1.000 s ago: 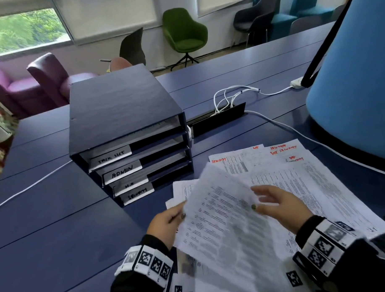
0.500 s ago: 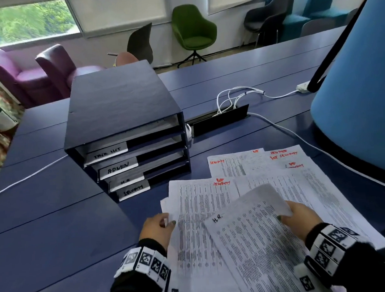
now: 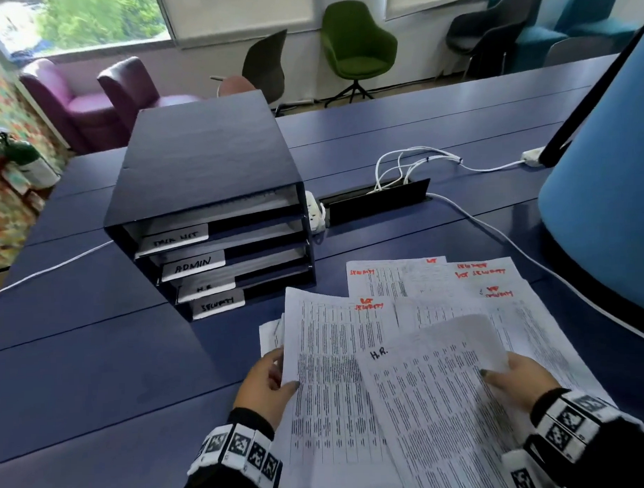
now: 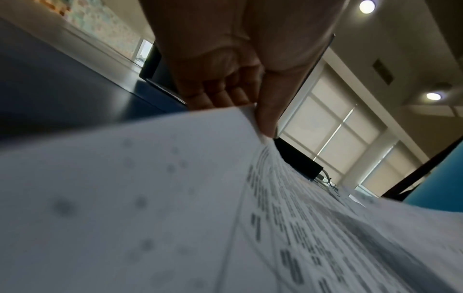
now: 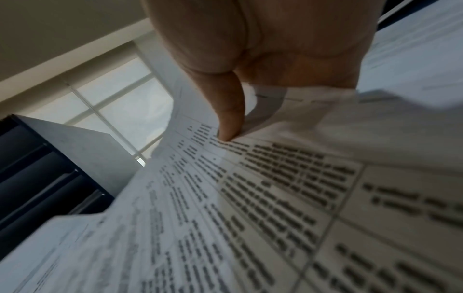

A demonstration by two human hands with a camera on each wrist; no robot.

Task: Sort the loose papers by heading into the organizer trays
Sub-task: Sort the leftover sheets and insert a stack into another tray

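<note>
A dark blue organizer (image 3: 208,167) with stacked trays labelled Task List, Admin, H.R. and Security stands at the table's middle. Printed papers lie spread in front of it. My right hand (image 3: 515,379) pinches the right edge of a sheet headed H.R. (image 3: 435,397), thumb on top (image 5: 228,119). My left hand (image 3: 270,384) grips the left edge of a stack (image 3: 328,371) whose top sheet carries a red Security heading; in the left wrist view the thumb (image 4: 265,111) lies on top and the fingers underneath. More Security sheets (image 3: 471,282) lie fanned behind.
A large blue lamp shade (image 3: 611,204) and its black arm crowd the right side. White cables (image 3: 412,164) run from a black cable hatch (image 3: 377,201) behind the papers. A power strip (image 3: 314,215) sits beside the organizer. Bare blue table (image 3: 98,361) lies to the left.
The sheet my right hand was holding up has come down to the right onto the pile, showing its H.R. heading and uncovering the Security sheet in my left hand.
</note>
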